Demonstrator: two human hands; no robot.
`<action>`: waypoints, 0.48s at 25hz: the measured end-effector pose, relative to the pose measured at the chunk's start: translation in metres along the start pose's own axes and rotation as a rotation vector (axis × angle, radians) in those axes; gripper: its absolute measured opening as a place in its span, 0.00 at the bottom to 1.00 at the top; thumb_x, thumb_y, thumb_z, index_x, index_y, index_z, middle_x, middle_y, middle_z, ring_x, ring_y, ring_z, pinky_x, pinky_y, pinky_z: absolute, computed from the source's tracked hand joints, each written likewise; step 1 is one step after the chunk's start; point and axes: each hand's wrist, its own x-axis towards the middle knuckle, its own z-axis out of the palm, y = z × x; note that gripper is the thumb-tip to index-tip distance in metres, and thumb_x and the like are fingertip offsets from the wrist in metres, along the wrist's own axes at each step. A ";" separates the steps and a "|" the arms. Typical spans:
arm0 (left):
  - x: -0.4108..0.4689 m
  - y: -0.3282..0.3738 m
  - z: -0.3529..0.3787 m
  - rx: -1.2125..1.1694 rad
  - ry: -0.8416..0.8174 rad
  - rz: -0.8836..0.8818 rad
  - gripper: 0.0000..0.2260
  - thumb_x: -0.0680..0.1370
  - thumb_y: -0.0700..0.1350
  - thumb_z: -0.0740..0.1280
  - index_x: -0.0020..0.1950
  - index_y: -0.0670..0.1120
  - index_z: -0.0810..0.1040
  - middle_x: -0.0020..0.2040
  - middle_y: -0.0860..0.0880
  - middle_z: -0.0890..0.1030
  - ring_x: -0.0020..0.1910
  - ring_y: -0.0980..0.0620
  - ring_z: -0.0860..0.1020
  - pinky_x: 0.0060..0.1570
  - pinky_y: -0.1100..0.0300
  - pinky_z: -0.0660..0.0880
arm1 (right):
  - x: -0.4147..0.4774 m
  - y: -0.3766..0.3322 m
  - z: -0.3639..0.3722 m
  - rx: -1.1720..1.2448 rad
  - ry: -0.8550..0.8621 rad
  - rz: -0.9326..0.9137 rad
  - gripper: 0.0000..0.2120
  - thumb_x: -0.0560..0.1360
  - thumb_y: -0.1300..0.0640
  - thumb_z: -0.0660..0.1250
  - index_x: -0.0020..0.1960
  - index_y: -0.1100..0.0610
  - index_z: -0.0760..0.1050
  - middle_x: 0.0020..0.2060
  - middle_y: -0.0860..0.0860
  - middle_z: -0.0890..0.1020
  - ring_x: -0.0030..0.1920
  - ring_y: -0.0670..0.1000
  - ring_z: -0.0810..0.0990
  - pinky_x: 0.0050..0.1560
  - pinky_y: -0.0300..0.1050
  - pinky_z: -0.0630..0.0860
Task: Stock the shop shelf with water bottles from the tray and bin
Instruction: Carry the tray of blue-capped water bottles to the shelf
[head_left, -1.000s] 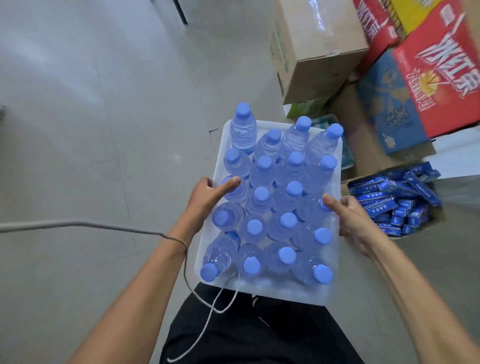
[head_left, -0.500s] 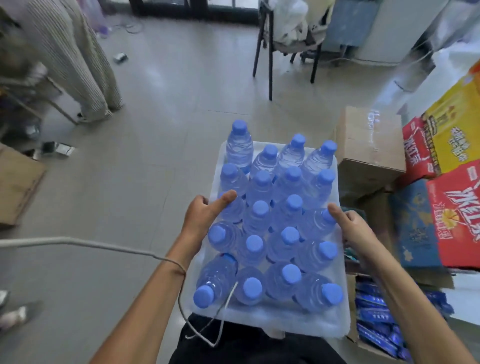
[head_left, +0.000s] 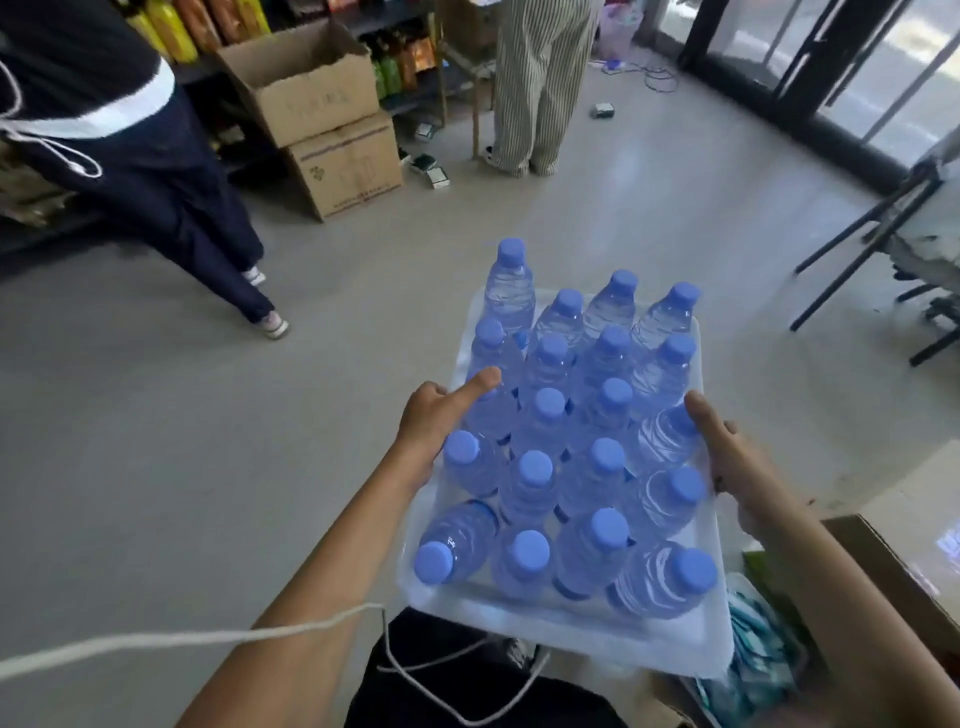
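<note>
Here the tray is carried at waist height in front of the person, loaded with upright bottles packed cap to cap in rows. Its long axis runs straight away from the body, so a short end leads and the other short end sits close to the belly.

Both hands hold it by the long sides, about halfway along. The left hand clasps the left rim with its thumb laid forward over the edge against a bottle. The right hand does the same on the right rim, thumb up against the outer row. The fingers of both are hidden under the tray, so they probably curl beneath it to bear the load, though that cannot be seen.

The shelf (the one showing green and yellow drinks) lies ahead and well to the left of the tray, at the far side of the floor. Two stacked boxes stand before it. A person in dark trousers stands nearer on the left, and one in striped trousers just right of the shelf.

So the left hand is the nearer to the shelf. The coming move, as I judge it, is a turn leftward to bring the tray's leading short end toward the shelf, steering between boxes and bystanders.
</note>
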 end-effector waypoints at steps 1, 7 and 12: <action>-0.005 -0.010 -0.017 -0.016 0.022 -0.026 0.34 0.53 0.76 0.73 0.35 0.52 0.60 0.28 0.57 0.62 0.29 0.53 0.63 0.36 0.56 0.61 | 0.000 -0.004 0.014 -0.033 -0.033 -0.019 0.49 0.62 0.19 0.61 0.55 0.64 0.78 0.44 0.59 0.83 0.40 0.57 0.78 0.44 0.53 0.74; -0.042 -0.078 -0.117 -0.081 0.169 -0.174 0.30 0.54 0.75 0.72 0.27 0.52 0.66 0.21 0.60 0.61 0.19 0.58 0.63 0.35 0.58 0.62 | -0.012 -0.033 0.113 -0.216 -0.228 -0.108 0.46 0.53 0.15 0.63 0.41 0.59 0.75 0.26 0.50 0.74 0.30 0.52 0.72 0.34 0.47 0.69; -0.088 -0.139 -0.193 -0.218 0.368 -0.221 0.30 0.56 0.75 0.73 0.28 0.52 0.66 0.26 0.59 0.62 0.26 0.56 0.64 0.34 0.58 0.61 | -0.040 -0.059 0.204 -0.354 -0.415 -0.232 0.42 0.55 0.17 0.64 0.38 0.58 0.71 0.24 0.48 0.71 0.24 0.47 0.69 0.32 0.45 0.68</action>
